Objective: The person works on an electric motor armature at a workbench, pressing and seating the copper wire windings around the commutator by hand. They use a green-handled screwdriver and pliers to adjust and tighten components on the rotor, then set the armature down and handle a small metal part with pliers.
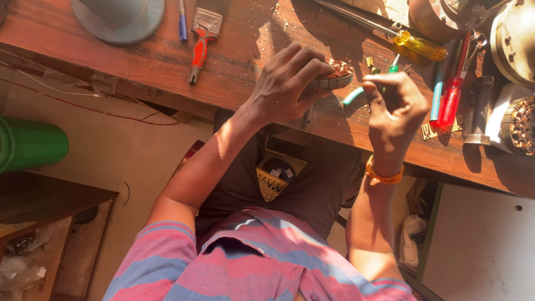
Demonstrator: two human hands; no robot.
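My left hand (288, 83) lies over a round motor stator with copper windings (334, 75) on the wooden workbench (234, 67), fingers curled on its rim. My right hand (395, 108) is closed around a thin green-handled tool (393, 68) whose tip points toward the stator. A teal piece (353, 96) lies between the two hands. An orange bracelet circles my right wrist.
A yellow-handled screwdriver (419, 47), a red-handled screwdriver (451, 100) and a blue tool (437, 92) lie right. A red-handled brush (202, 42), a blue pen (182, 19) and a grey dome (118, 18) sit left. Another wound stator (521, 125) and metal motor housings (515, 36) are far right. A green cylinder (30, 145) stands left.
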